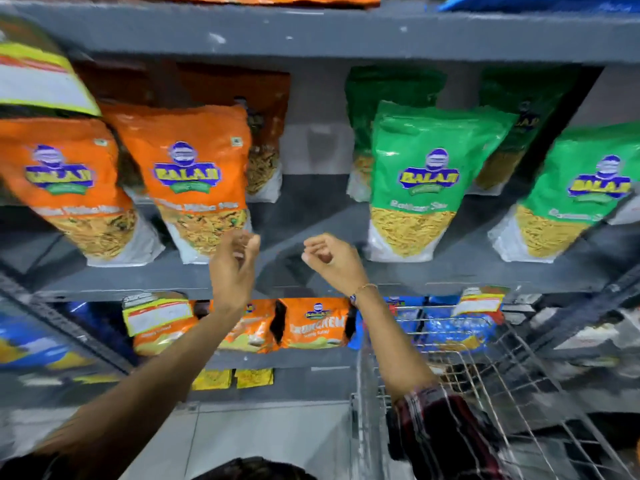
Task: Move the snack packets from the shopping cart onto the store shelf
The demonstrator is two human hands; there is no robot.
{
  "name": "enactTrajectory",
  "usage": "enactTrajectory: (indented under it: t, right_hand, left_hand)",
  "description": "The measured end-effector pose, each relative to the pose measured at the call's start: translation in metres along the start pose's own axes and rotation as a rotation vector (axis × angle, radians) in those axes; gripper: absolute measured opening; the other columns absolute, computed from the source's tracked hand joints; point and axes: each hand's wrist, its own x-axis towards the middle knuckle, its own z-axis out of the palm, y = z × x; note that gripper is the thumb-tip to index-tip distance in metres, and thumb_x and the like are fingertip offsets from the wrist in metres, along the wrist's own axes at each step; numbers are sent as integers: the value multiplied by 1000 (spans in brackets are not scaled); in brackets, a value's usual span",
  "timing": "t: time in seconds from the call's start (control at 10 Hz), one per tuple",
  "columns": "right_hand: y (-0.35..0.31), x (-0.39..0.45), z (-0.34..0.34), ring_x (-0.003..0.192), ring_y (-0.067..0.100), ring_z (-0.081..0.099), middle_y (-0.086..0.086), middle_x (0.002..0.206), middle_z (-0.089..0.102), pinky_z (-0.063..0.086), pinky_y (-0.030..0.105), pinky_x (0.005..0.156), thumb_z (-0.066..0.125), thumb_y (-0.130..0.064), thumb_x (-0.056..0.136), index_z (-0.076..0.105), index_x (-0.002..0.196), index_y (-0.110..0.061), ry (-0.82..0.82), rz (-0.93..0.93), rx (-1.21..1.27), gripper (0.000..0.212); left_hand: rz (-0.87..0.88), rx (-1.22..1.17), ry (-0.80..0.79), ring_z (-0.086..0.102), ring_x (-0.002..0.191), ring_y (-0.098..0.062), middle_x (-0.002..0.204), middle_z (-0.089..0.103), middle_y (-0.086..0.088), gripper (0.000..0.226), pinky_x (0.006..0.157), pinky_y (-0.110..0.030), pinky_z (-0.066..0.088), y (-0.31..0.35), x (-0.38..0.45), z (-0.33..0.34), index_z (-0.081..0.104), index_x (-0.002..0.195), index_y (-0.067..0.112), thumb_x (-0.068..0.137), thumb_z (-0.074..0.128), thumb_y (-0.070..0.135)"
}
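Observation:
Two orange snack packets (194, 181) (69, 188) stand on the grey shelf (311, 271) at the left. Two green packets (426, 178) (575, 199) stand on it at the right, with more packets behind. My left hand (233, 265) is raised just below the right orange packet, fingers apart, holding nothing. My right hand (330, 259) hovers in the gap between the orange and green packets, fingers loosely curled around nothing. The wire shopping cart (485, 375) is at the lower right; I see no packets inside it.
On the shelf below are orange and blue packets (313, 323), and small yellow packets (235, 377) lie lower still. Another shelf board (311, 32) runs overhead with packets on it. A packet (38, 67) leans at the top left. Grey floor shows at the bottom.

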Motion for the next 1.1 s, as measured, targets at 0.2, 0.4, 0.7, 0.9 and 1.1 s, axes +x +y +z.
enactTrajectory:
  t: [0.2, 0.4, 0.7, 0.9, 1.1]
  right_hand:
    - [-29, 48, 85, 137, 23, 30, 9, 152, 26, 36, 36, 108, 73, -15, 76, 16, 143, -11, -243, 102, 57, 89]
    - [-36, 62, 120, 126, 25, 45, 9, 140, 46, 43, 35, 97, 78, -18, 71, 33, 135, -14, -90, 153, 66, 79]
    - [-25, 59, 99, 113, 23, 57, 7, 123, 62, 50, 44, 94, 82, -21, 62, 48, 119, -17, 29, 195, -46, 67]
    - [-22, 58, 82, 116, 22, 54, 5, 127, 58, 47, 50, 100, 82, -21, 62, 44, 122, -21, -10, 253, -17, 71]
    - [-21, 39, 84, 124, 22, 49, 5, 137, 50, 46, 34, 96, 76, -25, 72, 34, 133, -18, 30, 220, -10, 75]
  left_hand:
    - [-156, 12, 44, 44, 101, -23, 113, 43, -15, 39, 82, -29, 47, -40, 38, -78, 42, 111, 6, 83, 67, 16]
    - [-186, 210, -207, 46, 116, -20, 127, 47, -7, 61, 110, -32, 33, -68, 60, -98, 40, 129, 9, 78, 71, 17]
    - [-171, 185, -282, 60, 96, -27, 109, 63, -13, 55, 81, -43, 54, -68, 69, -77, 50, 113, 9, 68, 79, 21]
    - [-188, 154, -298, 59, 104, -27, 119, 57, -14, 56, 90, -45, 53, -56, 64, -64, 50, 114, 9, 67, 79, 20]
    - [-162, 196, -299, 53, 111, -33, 126, 47, -21, 62, 95, -46, 48, -49, 54, -71, 44, 121, 2, 73, 75, 24]
